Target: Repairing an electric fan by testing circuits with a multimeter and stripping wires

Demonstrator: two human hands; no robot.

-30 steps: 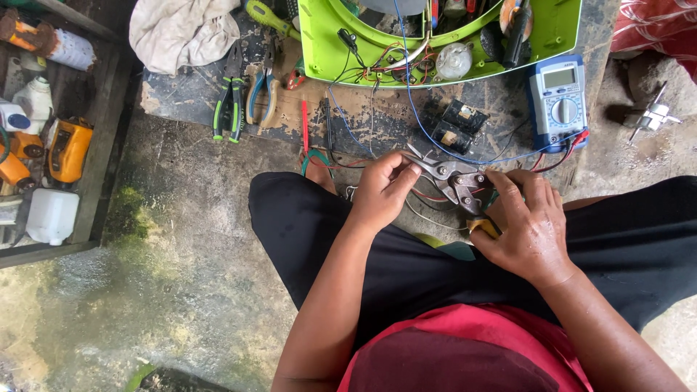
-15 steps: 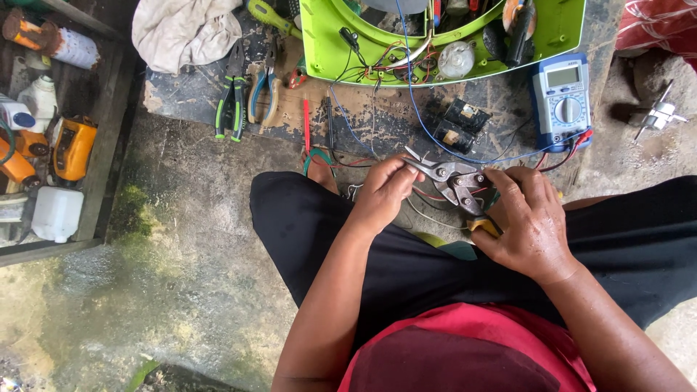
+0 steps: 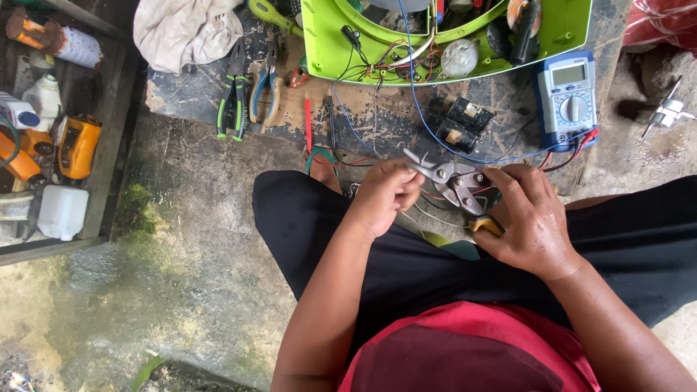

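Note:
My right hand [image 3: 526, 221] grips metal snips [image 3: 451, 181] with yellow handles, the jaws pointing left over my lap. My left hand [image 3: 383, 196] pinches thin wires [image 3: 428, 196] right at the jaw tips. Blue and red wires run from there up to an opened lime-green appliance housing [image 3: 327, 51] full of wiring at the top. A blue multimeter [image 3: 568, 98] lies to the right of it, with red leads trailing toward my right hand. A small black component [image 3: 461, 123] rests on the board between housing and hands.
Green-handled pliers [image 3: 232, 101] and blue-handled pliers [image 3: 265, 91] lie on the board at upper left, by a crumpled cloth [image 3: 185, 29]. A red screwdriver [image 3: 308, 123] lies beside them. A wooden tray [image 3: 120, 145] at far left holds an orange tool and white bottles.
Both hands stay together over the lap; the left hand's fingers have shifted slightly at the snips' jaws. The rest is unchanged.

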